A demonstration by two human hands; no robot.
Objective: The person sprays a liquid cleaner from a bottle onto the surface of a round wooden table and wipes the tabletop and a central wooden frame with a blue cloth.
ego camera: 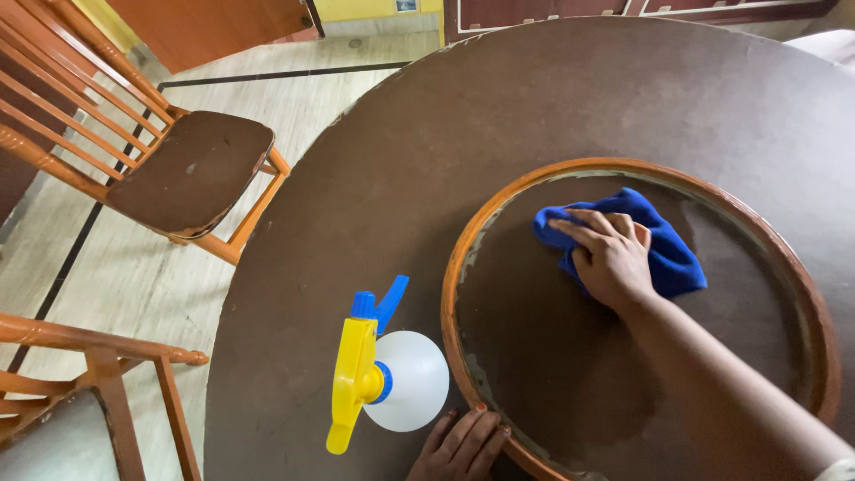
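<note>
My right hand (610,258) presses flat on a crumpled blue cloth (668,249) inside the round raised centre panel (570,356) of a big brown round table (427,142). The panel has an orange wooden rim (452,267). My left hand (463,445) rests fingers-down on the table at the bottom edge, just outside the rim, holding nothing. A white spray bottle (405,381) with a yellow and blue trigger head stands upright close to the left of that hand, not touched.
An orange wooden chair with a brown seat (191,169) stands to the table's upper left. Another wooden chair (89,392) is at the lower left. Pale wood-look floor (134,285) lies between them.
</note>
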